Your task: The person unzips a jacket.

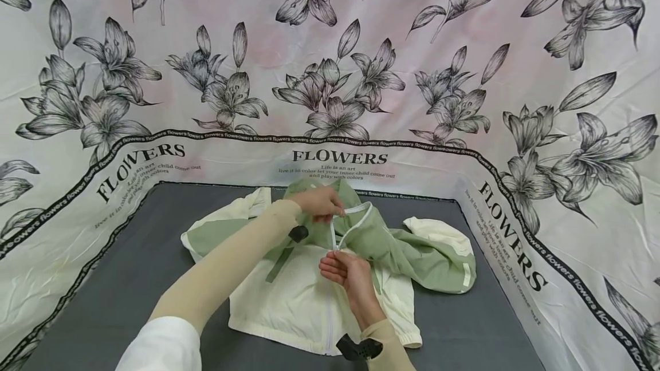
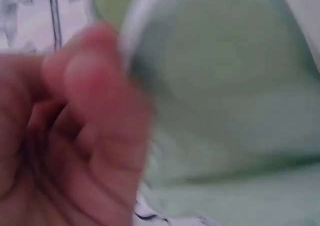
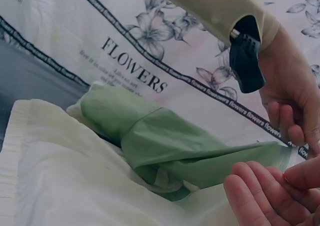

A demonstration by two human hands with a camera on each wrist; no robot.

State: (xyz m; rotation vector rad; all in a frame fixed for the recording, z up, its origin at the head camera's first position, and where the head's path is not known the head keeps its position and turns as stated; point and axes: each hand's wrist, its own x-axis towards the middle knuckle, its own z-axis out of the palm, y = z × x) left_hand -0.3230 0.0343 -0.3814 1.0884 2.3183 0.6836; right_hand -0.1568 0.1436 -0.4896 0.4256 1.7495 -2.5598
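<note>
Pinching the white zipper (image 1: 333, 235) on the green-and-cream jacket (image 1: 294, 296), my left hand (image 1: 318, 201) and right hand (image 1: 353, 277) are near each other.

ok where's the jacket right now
In the head view, the jacket lies at lower centre on the dark grey surface, its white edging held by the left hand above and the right hand below.
</note>
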